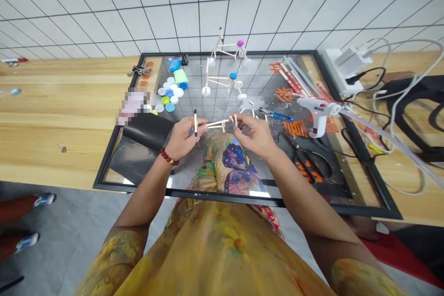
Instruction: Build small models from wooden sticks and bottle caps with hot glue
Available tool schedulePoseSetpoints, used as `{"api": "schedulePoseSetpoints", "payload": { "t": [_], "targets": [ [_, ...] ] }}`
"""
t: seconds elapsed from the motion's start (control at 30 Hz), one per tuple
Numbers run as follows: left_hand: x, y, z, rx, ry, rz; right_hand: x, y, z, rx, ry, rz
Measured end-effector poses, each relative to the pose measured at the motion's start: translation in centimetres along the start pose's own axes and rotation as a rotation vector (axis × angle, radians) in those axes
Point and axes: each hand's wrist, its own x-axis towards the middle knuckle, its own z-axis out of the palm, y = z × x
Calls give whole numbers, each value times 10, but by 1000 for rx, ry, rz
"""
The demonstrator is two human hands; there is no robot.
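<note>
My left hand [182,137] pinches a small frame of pale wooden sticks [217,125] near the glass panel's front part. An upright stick with black ends [196,123] stands at its fingertips. My right hand [255,135] is closed on a short pale stick [235,120], at the right end of the frame. Whether that stick touches the frame is too small to tell. Behind the hands stands a finished-looking stick model with a blue ball [233,76] and white wheels [206,91]. Its reflection-like twin with a magenta ball [240,43] stands farther back.
A black-framed glass panel [222,197] lies on the wooden table [69,120]. Colored caps [169,93] and black sheets [145,132] are at left. Blue-handled snips [280,116], a white glue gun [317,110], black scissors [307,157] and cables are at right. Another person's feet [44,200] show lower left.
</note>
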Motion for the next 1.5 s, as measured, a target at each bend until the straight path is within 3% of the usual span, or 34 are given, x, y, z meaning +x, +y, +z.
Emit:
{"api": "schedulePoseSetpoints", "payload": {
  "t": [0.13,0.33,0.6,1.03,1.33,1.5],
  "targets": [
    [-1,0,-2,-15,4,-15,1,4,-2,76,74,43],
    [-2,0,-3,-26,17,8,2,9,0,145,50,108],
    [-1,0,-2,-16,14,-8,0,4,1,45,66,4],
    [3,1,1,-18,8,-32,9,4,2,215,-48,-23],
    [5,1,4,-35,30,-26,11,2,6,202,-50,2],
    [5,2,4,-56,36,7,15,-1,7,142,-136,37]
  ]
}}
